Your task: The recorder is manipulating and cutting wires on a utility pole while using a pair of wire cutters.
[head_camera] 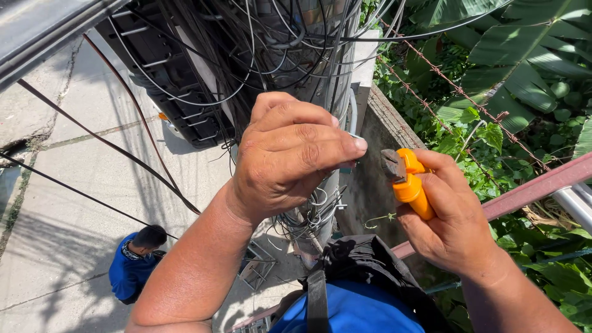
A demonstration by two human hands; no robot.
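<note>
Beside the utility pole (320, 203) | left hand (290, 157) grip pinched on a small cable end (349, 165), touching pole | right hand (453, 222) grip clamped on orange-handled cutters (407, 182), just right of it, nose up-left toward it, jaws' state unclear.

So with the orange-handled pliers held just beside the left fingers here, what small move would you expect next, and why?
Probably bring the orange-handled pliers in the right hand leftward to the left hand's fingertips. Those fingertips pinch something small by the cable-wrapped pole, and the dark plier tip already points at it across a narrow gap. What is pinched is too hidden to name.
</note>
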